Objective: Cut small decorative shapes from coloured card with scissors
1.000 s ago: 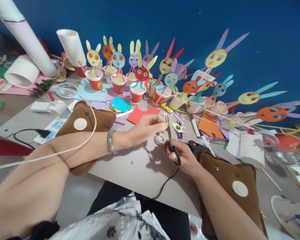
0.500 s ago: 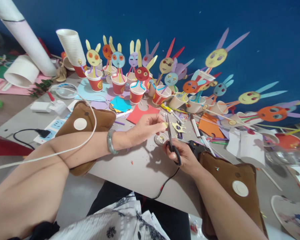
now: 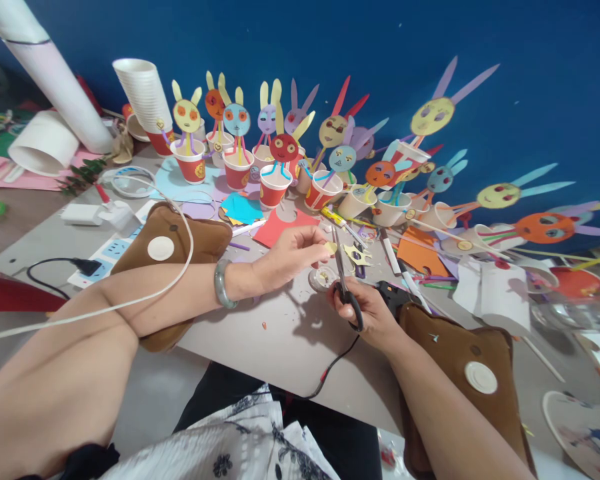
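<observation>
Between the thumb and fingers of my left hand (image 3: pixel 300 255) is pinched a small piece of yellow paper (image 3: pixel 331 248). My right hand (image 3: pixel 365 310) grips black-handled scissors (image 3: pixel 347 293) by the loops, with the blades pointing up and away, right beside the yellow piece. Whether the blades touch the paper I cannot tell. Below my left fingertips sits a small clear round dish (image 3: pixel 323 279). A yellow paper scrap with cut-outs (image 3: pixel 357 255) lies just beyond the scissors. Both forearms rest on brown cushions.
Paper cups (image 3: pixel 274 187) with paper rabbit figures line the blue wall. Red paper (image 3: pixel 285 225), orange paper (image 3: pixel 420 250) and markers (image 3: pixel 390 252) lie nearer. A brown cushion (image 3: pixel 200 233) is at left, another (image 3: pixel 460 353) at right. A white cable (image 3: pixel 190 233) crosses above my left forearm.
Almost nothing differs. The scissors and my right hand have shifted very slightly; my left hand still pinches the yellow paper piece.
</observation>
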Motion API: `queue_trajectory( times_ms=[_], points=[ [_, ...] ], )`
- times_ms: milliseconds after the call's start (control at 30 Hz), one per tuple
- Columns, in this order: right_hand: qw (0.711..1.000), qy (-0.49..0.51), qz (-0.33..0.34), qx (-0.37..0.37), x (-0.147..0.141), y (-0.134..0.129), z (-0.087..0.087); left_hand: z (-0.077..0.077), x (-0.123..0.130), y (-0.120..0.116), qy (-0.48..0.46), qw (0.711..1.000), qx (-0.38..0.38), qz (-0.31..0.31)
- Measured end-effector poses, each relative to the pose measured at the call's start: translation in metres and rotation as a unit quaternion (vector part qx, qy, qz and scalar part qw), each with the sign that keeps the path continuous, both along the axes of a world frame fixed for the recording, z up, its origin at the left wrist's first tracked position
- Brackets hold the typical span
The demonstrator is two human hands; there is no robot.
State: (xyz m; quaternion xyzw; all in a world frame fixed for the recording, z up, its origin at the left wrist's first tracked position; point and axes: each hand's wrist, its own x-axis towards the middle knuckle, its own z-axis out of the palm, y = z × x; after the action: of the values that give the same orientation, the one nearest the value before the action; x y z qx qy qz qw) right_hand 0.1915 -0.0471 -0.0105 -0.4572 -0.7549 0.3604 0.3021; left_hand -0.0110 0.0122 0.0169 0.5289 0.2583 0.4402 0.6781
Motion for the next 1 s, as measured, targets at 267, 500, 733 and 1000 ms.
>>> queue_trajectory(
  times_ms=[267, 500, 733, 1000],
  points=[
    [1.0, -0.004, -0.002, 0.007, -0.0004, -0.0002, 0.0005, -0.0016, 0.0016, 0.0003, -0.009, 1.0, 0.002, 0.007],
    [1.0, -0.004, -0.002, 0.001, 0.0012, 0.0001, -0.0018, -0.0023, 0.0018, 0.0009, -0.013, 1.0, -0.003, 0.013],
    [1.0, 0.003, -0.003, -0.005, 0.002, 0.0001, -0.0028, -0.0008, 0.001, 0.001, -0.018, 1.0, -0.001, 0.023],
    [1.0, 0.0, -0.004, 0.005, 0.0016, 0.0002, -0.0011, -0.0005, 0.0018, 0.001, -0.024, 0.999, 0.003, 0.026]
  ],
)
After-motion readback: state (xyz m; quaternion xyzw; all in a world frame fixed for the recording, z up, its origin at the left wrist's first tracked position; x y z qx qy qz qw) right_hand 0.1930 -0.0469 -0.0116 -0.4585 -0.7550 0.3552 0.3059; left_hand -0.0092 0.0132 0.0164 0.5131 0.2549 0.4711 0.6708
